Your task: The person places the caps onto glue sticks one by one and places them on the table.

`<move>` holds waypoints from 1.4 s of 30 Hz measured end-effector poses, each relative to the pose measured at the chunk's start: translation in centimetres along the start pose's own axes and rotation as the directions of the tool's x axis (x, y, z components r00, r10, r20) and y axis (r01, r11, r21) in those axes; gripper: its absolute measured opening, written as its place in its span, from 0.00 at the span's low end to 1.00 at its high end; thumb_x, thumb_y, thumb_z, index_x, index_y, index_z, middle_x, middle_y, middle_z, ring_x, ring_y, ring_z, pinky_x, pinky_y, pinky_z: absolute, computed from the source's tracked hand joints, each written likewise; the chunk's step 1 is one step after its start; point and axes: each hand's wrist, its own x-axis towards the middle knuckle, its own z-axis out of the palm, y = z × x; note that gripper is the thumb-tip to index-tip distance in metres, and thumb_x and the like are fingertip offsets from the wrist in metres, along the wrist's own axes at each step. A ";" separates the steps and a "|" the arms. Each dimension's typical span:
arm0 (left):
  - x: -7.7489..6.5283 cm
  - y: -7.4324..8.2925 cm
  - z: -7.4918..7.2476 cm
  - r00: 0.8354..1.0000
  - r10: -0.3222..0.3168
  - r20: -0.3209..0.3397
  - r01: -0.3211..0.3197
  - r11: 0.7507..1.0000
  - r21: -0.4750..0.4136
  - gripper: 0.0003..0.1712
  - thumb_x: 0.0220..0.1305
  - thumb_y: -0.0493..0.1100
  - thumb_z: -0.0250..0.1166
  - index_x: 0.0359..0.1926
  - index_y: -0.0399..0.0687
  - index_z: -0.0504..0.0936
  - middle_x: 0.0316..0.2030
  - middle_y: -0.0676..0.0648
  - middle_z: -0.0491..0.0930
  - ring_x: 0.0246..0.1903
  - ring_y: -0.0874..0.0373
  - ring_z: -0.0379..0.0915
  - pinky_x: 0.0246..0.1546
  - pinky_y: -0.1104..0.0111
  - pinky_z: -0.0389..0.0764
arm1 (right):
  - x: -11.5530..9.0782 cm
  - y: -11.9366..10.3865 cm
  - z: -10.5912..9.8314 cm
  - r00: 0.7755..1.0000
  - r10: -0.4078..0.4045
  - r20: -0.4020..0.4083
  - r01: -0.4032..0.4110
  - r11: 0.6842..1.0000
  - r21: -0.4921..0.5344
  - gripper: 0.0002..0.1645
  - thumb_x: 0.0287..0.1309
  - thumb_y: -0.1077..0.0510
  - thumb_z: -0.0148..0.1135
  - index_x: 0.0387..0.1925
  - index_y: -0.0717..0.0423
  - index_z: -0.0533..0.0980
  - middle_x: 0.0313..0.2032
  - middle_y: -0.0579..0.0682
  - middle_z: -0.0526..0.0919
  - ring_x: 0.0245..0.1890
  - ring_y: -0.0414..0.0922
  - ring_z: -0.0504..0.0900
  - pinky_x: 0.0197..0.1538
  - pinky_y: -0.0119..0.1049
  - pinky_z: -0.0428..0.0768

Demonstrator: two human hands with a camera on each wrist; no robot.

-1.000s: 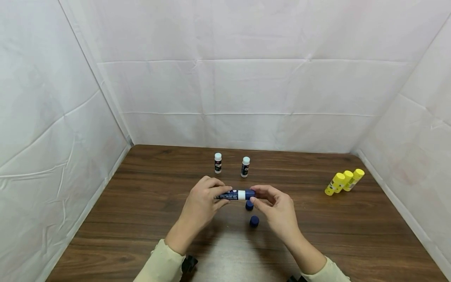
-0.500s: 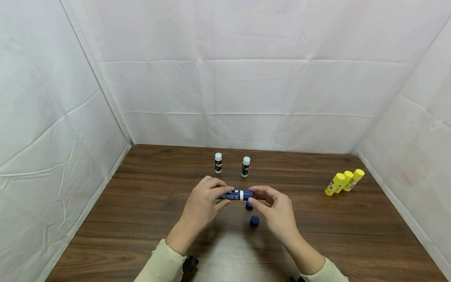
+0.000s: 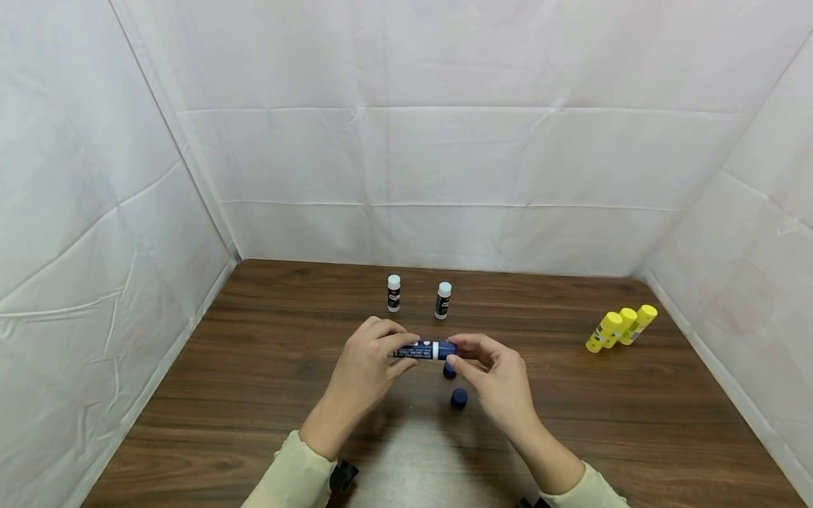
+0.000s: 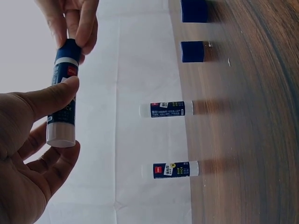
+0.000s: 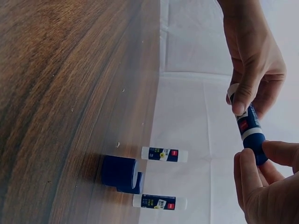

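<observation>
A navy glue stick (image 3: 419,351) lies level between my two hands above the table. My left hand (image 3: 365,363) grips its labelled body, thumb on the near side and fingers behind. The white base end (image 4: 60,134) shows past the left thumb in the left wrist view. My right hand (image 3: 504,384) pinches the blue cap (image 4: 69,48) at the other end between thumb and fingers. A narrow white band shows between cap and label. Below the right hand, two loose blue caps (image 3: 459,398) stand on the table, one partly covered by the right thumb in the head view.
Two white-topped glue sticks (image 3: 394,293) stand upright and apart, farther back on the wooden table (image 3: 286,395). At the right, three yellow glue sticks (image 3: 603,332) stand close together. White cloth walls (image 3: 444,155) enclose the back and sides.
The white band on the held glue stick has narrowed as my right hand shifted slightly left with the cap. My left hand and the things on the table have barely moved.
</observation>
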 end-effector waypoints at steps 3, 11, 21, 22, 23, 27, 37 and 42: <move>0.0 0.0 0.0 1.000 0.009 -0.003 -0.009 1.000 0.002 0.18 0.48 0.44 0.82 0.42 0.48 0.92 0.38 0.53 0.85 0.38 0.60 0.75 0.37 0.70 0.79 | 0.0 0.0 -0.1 1.000 -0.007 -0.002 0.007 1.000 0.000 0.15 0.60 0.62 0.72 0.49 0.59 0.84 0.45 0.54 0.87 0.47 0.45 0.86 0.48 0.31 0.84; 0.0 0.2 0.1 1.000 0.014 0.000 -0.014 1.000 -0.003 0.17 0.48 0.44 0.82 0.42 0.48 0.91 0.39 0.53 0.84 0.39 0.60 0.75 0.38 0.71 0.80 | 0.0 -0.1 -0.1 1.000 -0.001 -0.008 0.001 1.000 -0.008 0.14 0.60 0.61 0.72 0.48 0.57 0.85 0.44 0.53 0.87 0.46 0.45 0.86 0.47 0.30 0.84; 0.1 0.3 0.1 0.998 0.062 -0.019 -0.062 0.998 0.010 0.18 0.48 0.43 0.83 0.42 0.48 0.92 0.39 0.54 0.84 0.39 0.60 0.75 0.39 0.71 0.79 | -0.1 -0.1 -0.2 1.000 -0.005 -0.010 0.005 1.000 -0.018 0.13 0.59 0.61 0.73 0.47 0.54 0.85 0.44 0.53 0.88 0.47 0.45 0.86 0.49 0.32 0.84; 0.1 0.4 0.1 0.998 0.063 -0.019 -0.063 0.998 0.010 0.18 0.48 0.43 0.83 0.42 0.48 0.92 0.39 0.54 0.84 0.39 0.60 0.75 0.39 0.71 0.79 | -0.1 -0.1 -0.3 1.000 -0.006 -0.010 0.006 1.000 -0.016 0.13 0.59 0.61 0.73 0.47 0.54 0.85 0.44 0.53 0.88 0.47 0.45 0.86 0.49 0.32 0.84; 0.1 0.4 0.1 0.998 0.065 -0.020 -0.065 0.998 0.009 0.17 0.48 0.43 0.83 0.42 0.48 0.92 0.39 0.54 0.84 0.39 0.60 0.75 0.39 0.71 0.79 | -0.1 -0.1 -0.3 1.000 -0.008 -0.010 0.007 1.000 -0.015 0.13 0.59 0.61 0.73 0.47 0.54 0.85 0.44 0.53 0.88 0.46 0.45 0.86 0.49 0.32 0.84; 0.1 0.4 0.1 0.997 0.074 -0.026 -0.074 0.997 0.001 0.16 0.48 0.43 0.82 0.41 0.50 0.92 0.38 0.55 0.84 0.39 0.60 0.74 0.37 0.72 0.79 | -0.1 -0.1 -0.3 1.000 -0.007 -0.009 0.007 1.000 -0.009 0.13 0.59 0.61 0.73 0.47 0.55 0.86 0.44 0.53 0.88 0.46 0.46 0.86 0.49 0.32 0.84; 0.3 0.3 0.0 0.993 0.115 -0.036 -0.114 0.993 0.035 0.17 0.45 0.42 0.84 0.40 0.52 0.92 0.33 0.56 0.82 0.34 0.62 0.71 0.33 0.74 0.76 | -0.1 -0.2 -0.2 1.000 -0.009 -0.022 0.009 1.000 -0.016 0.13 0.58 0.62 0.74 0.45 0.54 0.87 0.43 0.52 0.88 0.45 0.45 0.86 0.48 0.32 0.85; 0.3 0.3 0.1 0.986 0.162 -0.043 -0.159 0.985 0.062 0.19 0.42 0.43 0.85 0.39 0.52 0.92 0.31 0.57 0.81 0.32 0.63 0.70 0.31 0.75 0.76 | -0.1 -0.2 -0.1 0.999 -0.006 -0.037 0.006 1.000 -0.007 0.12 0.55 0.62 0.76 0.43 0.55 0.87 0.41 0.53 0.89 0.42 0.49 0.87 0.44 0.33 0.86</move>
